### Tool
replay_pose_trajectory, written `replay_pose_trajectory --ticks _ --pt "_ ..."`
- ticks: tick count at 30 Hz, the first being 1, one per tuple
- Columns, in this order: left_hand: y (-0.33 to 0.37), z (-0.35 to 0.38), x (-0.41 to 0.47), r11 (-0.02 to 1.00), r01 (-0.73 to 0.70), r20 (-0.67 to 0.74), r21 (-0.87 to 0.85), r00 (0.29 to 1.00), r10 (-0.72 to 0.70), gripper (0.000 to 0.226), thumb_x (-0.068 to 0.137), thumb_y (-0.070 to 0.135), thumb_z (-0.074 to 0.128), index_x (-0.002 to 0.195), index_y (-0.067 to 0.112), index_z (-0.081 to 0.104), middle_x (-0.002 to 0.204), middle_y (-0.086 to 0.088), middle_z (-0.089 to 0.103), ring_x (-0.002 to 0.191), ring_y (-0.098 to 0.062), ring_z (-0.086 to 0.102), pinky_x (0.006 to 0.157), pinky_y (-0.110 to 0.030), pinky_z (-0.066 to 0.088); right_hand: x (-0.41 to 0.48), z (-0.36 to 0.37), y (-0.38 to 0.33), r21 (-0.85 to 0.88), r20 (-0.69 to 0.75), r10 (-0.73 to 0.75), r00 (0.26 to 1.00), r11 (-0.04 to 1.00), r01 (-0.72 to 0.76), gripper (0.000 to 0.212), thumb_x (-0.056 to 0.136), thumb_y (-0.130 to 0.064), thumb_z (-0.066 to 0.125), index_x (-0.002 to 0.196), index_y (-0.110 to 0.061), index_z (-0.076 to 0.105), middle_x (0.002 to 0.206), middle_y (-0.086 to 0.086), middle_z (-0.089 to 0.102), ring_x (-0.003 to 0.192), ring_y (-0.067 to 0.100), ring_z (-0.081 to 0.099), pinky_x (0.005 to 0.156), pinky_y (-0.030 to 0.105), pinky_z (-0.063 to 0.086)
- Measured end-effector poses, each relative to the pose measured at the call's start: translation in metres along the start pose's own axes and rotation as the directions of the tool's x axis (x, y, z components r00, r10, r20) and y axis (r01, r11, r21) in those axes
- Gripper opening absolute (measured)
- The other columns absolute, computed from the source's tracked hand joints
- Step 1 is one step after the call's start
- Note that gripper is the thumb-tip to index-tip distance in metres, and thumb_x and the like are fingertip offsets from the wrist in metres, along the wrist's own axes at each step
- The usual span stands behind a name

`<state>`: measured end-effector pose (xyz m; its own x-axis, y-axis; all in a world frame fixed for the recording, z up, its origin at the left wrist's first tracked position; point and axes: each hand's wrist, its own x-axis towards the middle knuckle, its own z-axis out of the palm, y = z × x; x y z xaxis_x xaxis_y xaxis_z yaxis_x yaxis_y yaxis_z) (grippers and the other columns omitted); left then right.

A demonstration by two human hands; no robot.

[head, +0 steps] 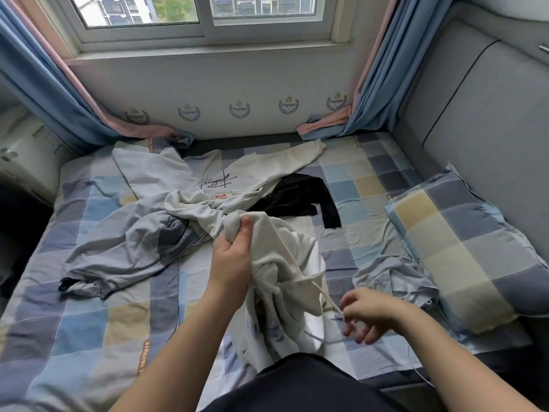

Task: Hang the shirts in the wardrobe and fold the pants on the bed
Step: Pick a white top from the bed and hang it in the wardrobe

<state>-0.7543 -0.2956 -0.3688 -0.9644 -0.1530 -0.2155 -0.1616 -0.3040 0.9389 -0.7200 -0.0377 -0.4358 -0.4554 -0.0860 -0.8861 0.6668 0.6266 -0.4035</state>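
Cream garment [276,242] in your left hand [231,257]: soft matt knit cloth, slightly fleecy, heavily creased. Its drawstring [328,299], pinched by your right hand [367,315]: white woven cord, matt. Grey garment [124,242]: thin smooth cloth, faint sheen, darker ribbed panel. Black garment [300,194]: matt cloth, weave too dark to tell. Cream sweatshirt [184,171]: matt knit, printed script. Checked bedsheet [89,322]: smooth woven cloth, wrinkled. Pillow [463,248]: same cloth. Curtains [38,93]: smooth matt fabric. Headboard [490,129]: grey padded upholstery, matt. Window frame [205,31]: smooth white, slightly glossy.
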Motion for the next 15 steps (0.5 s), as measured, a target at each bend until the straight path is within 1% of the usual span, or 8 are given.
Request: replay_pose_trajectory --ticks 2,3,4,7,9,11,13,15 --pt "0.002 0.001 -0.001 1.0 -0.003 0.02 -0.018 1.0 0.003 0.027 0.1 0.037 0.06 0.096 0.017 0.078 0.1 -0.02 0.073 0.089 -0.028 0.07 0.079 -0.043 0.059 -0.008 -0.004 0.003 -0.174 0.114 0.031 0.993 0.985 -0.011 0.049 0.08 -0.024 0.074 0.124 -0.01 0.057 0.117 0.019 0.067 0.066 0.022 0.07 0.053 0.029 0.052" --pt "0.003 0.002 -0.002 1.0 0.005 0.03 -0.027 1.0 -0.004 0.027 0.097 0.039 0.062 0.095 0.018 0.078 0.097 -0.017 0.073 0.088 -0.026 0.07 0.076 -0.041 0.06 -0.008 -0.004 0.002 -0.177 0.102 0.011 0.995 0.984 0.008 0.06 0.077 -0.037 0.081 0.126 -0.011 0.056 0.125 0.017 0.063 0.068 0.02 0.071 0.054 0.029 0.053" --pt "0.003 0.003 -0.003 0.999 0.014 0.042 -0.032 0.999 -0.013 0.028 0.093 0.042 0.063 0.094 0.018 0.078 0.096 -0.015 0.072 0.087 -0.026 0.07 0.075 -0.04 0.06 -0.007 0.0 -0.002 -0.14 0.037 -0.037 0.999 0.989 0.041 0.062 0.077 -0.049 0.08 0.124 -0.013 0.058 0.125 0.015 0.062 0.066 0.018 0.071 0.054 0.029 0.053" --pt "0.005 0.009 -0.008 1.0 0.02 0.118 -0.014 0.993 -0.018 0.027 0.092 0.043 0.064 0.09 0.02 0.078 0.094 -0.017 0.068 0.087 -0.029 0.065 0.078 -0.043 0.054 0.0 0.015 -0.023 0.198 -0.263 -0.084 0.961 0.97 0.139 0.061 0.08 -0.077 0.057 0.1 -0.02 0.06 0.105 0.01 0.069 0.059 0.02 0.072 0.053 0.031 0.056" --pt "0.005 0.013 -0.012 1.0 0.013 0.17 0.003 0.985 -0.013 0.026 0.094 0.043 0.064 0.087 0.022 0.078 0.089 -0.013 0.067 0.084 -0.027 0.063 0.074 -0.039 0.054 0.009 0.018 -0.038 0.278 -0.28 -0.039 0.959 0.953 0.12 0.073 0.074 -0.086 0.049 0.097 -0.017 0.056 0.095 0.013 0.074 0.06 0.027 0.074 0.05 0.034 0.056" --pt "0.005 0.016 -0.016 1.0 0.017 0.201 0.008 0.98 -0.018 0.026 0.093 0.042 0.062 0.086 0.023 0.079 0.087 -0.009 0.07 0.082 -0.022 0.067 0.07 -0.035 0.057 0.016 0.022 -0.05 0.214 -0.183 -0.001 0.983 0.976 0.041 0.073 0.075 -0.08 0.053 0.103 -0.012 0.058 0.091 0.018 0.075 0.06 0.03 0.074 0.051 0.032 0.056" --pt "0.004 0.016 -0.017 1.0 0.008 0.217 0.023 0.976 -0.013 0.027 0.097 0.04 0.061 0.09 0.022 0.079 0.093 -0.013 0.073 0.086 -0.023 0.069 0.076 -0.039 0.058 0.021 0.028 -0.053 0.123 -0.06 0.048 0.997 0.992 -0.041 0.055 0.083 -0.057 0.057 0.101 -0.006 0.064 0.086 0.019 0.076 0.061 0.028 0.073 0.052 0.028 0.055" --pt "0.002 0.014 -0.017 0.999 0.004 0.207 0.036 0.978 -0.012 0.029 0.1 0.037 0.058 0.092 0.021 0.08 0.098 -0.013 0.075 0.09 -0.024 0.071 0.078 -0.04 0.059 0.023 0.034 -0.048 0.105 0.024 0.064 0.998 0.992 -0.067 0.032 0.085 -0.032 0.054 0.091 -0.004 0.069 0.087 0.016 0.077 0.065 0.024 0.073 0.053 0.026 0.055"
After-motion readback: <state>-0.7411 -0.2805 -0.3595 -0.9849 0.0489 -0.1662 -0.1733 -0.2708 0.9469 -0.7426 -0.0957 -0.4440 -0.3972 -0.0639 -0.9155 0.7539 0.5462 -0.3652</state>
